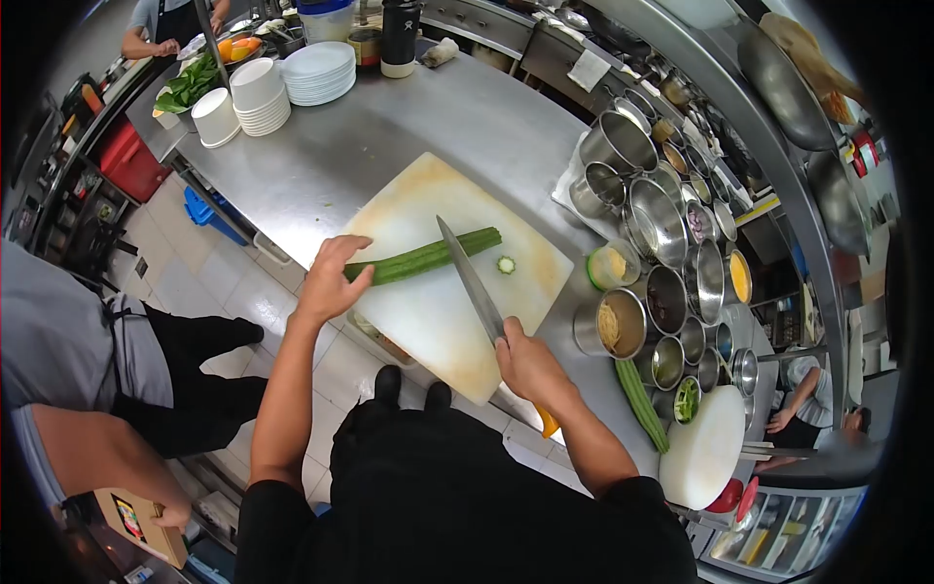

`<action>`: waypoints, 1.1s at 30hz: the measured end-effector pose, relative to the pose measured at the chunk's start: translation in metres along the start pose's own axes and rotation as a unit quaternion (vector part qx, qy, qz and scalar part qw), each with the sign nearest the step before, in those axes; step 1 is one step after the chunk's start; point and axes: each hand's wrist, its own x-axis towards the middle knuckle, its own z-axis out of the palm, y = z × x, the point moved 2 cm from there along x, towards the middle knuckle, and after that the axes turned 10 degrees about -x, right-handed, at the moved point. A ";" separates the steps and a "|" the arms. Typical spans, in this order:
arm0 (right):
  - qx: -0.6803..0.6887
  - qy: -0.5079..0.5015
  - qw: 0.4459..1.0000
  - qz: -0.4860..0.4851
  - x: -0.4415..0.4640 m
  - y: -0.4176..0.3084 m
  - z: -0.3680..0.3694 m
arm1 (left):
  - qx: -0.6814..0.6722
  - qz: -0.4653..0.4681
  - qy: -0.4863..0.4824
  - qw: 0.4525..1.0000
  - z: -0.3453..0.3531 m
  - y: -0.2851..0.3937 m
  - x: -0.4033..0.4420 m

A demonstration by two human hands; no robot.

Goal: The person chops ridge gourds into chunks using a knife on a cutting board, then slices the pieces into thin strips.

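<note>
A long ridged green luffa point(409, 265) lies across a white cutting board point(418, 336). My left hand point(336, 277) is at its left end, thumb and fingers closed around the tip. In my right hand point(530, 365) is a kitchen knife point(471, 282), gripped by the handle. The blade slants up and left, crossing over the luffa near its right end. A small round cut slice point(506, 265) lies on the board just right of the blade. A yellow-orange end point(548, 421) shows below my right wrist.
Metal pots and containers point(657, 219) crowd the right side, near another luffa point(640, 404) and a round white board point(702, 448). Stacked plates point(319, 73), bowls point(258, 92) and a black bottle point(399, 39) stand at the back. A person point(88, 341) holds a box at left.
</note>
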 end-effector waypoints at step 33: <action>-0.029 -0.040 0.997 0.058 -0.004 0.007 -0.006 | 0.006 -0.038 0.021 0.999 -0.026 -0.027 0.005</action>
